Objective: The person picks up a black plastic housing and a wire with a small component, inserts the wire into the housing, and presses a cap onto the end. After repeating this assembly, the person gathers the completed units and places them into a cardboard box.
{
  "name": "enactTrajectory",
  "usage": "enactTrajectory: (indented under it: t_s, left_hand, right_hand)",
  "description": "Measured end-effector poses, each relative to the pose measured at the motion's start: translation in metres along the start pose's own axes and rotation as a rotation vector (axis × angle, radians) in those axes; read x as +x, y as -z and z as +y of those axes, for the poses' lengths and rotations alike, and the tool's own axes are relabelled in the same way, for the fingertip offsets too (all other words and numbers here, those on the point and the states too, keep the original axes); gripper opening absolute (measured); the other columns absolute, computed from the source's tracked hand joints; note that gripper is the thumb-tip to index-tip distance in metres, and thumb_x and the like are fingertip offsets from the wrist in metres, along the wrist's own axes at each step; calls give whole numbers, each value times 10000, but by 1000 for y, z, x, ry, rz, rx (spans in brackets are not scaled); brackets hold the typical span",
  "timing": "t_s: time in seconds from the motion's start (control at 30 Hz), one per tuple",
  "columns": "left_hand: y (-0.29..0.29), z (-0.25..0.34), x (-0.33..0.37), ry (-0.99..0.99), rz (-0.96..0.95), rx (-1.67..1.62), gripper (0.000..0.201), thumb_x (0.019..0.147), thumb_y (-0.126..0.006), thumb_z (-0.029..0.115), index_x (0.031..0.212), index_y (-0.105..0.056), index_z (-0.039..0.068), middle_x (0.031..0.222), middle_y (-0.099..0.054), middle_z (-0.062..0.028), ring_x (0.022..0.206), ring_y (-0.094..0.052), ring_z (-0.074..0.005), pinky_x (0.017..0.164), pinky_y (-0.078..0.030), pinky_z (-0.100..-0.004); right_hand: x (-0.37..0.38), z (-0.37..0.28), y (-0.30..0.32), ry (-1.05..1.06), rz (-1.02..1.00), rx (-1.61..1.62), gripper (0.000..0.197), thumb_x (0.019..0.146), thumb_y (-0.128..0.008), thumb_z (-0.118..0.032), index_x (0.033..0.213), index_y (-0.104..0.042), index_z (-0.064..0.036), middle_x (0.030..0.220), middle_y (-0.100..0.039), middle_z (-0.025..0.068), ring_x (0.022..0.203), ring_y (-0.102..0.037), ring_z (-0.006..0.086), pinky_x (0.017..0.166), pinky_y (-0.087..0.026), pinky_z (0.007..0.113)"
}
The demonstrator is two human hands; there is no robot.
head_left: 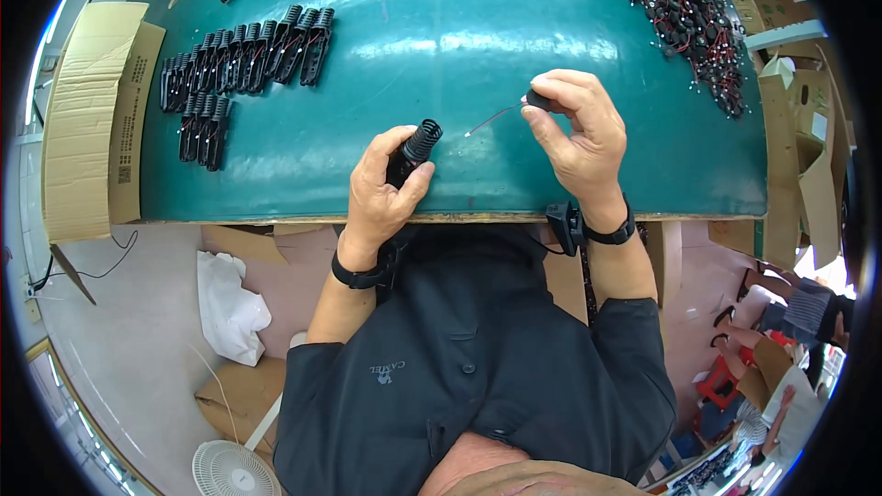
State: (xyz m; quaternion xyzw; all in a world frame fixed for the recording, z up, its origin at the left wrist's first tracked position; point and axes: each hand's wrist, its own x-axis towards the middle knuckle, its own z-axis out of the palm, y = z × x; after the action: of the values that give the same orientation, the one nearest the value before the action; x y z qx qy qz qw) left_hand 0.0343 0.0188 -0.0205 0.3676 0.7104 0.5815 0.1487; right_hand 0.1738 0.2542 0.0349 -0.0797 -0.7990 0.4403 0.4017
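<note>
Near the table's front edge, my left hand (pixel 384 186) is closed around a black plastic housing (pixel 421 144) with a ribbed, hollow round end tilted up and to the right. Higher and to the right, my right hand (pixel 582 133) pinches a small round black part (pixel 538 100) between thumb and fingers. From that part a thin wire lead (pixel 493 120) trails left to a small white tip, apart from the housing. My fingers hide the lower portion of the housing.
Rows of similar black housings (pixel 248 57) lie at the left on the green table (pixel 441 64), with more at the far edge. A heap of black parts with red wires (pixel 687 23) covers the far right. Cardboard boxes (pixel 92 119) flank the table; a fan (pixel 234 470) stands lower left.
</note>
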Motion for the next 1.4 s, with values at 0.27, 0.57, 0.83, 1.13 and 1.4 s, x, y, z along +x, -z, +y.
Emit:
enactTrajectory:
  t_s: [0.27,0.57,0.83,1.13,1.4]
  left_hand:
    - [2,2,3,-153,-24,101,501,823,-828,6,1287,-639,40,1167,-700,-118,1002,-686,-236,883,-549,-330]
    - [3,-4,1,-185,-48,-14,504,842,-820,-9,1305,-629,45,1236,-689,-128,1116,-672,-249,979,-534,-343]
    - [2,-6,2,-234,-78,-92,508,863,-815,0,1325,-606,29,1283,-666,-149,1154,-654,-254,995,-535,-354]
    - [2,-5,3,-257,-92,-93,518,858,-813,-13,1329,-601,24,1288,-661,-153,1156,-651,-253,990,-540,-357]
    - [0,-3,5,-271,-77,-25,523,820,-829,-10,1304,-633,30,1255,-673,-164,1123,-665,-268,965,-546,-358]
  right_hand:
    - [7,-25,-6,345,60,-158,321,826,-841,46,1119,-719,-4,1165,-686,158,920,-727,247,776,-624,333]
    - [-11,-23,-15,546,12,-78,354,792,-823,68,1124,-723,-3,1159,-673,148,926,-723,285,750,-635,377]
    - [-18,-20,-24,585,7,-31,361,760,-788,75,1110,-728,7,1152,-669,145,923,-720,287,773,-649,384]
    - [-21,-18,-30,592,7,-24,320,786,-774,44,1102,-732,14,1165,-679,157,919,-716,272,784,-648,371]
    - [-23,-14,-37,537,8,-35,328,788,-774,58,1109,-732,11,1142,-697,156,927,-723,268,747,-635,355]
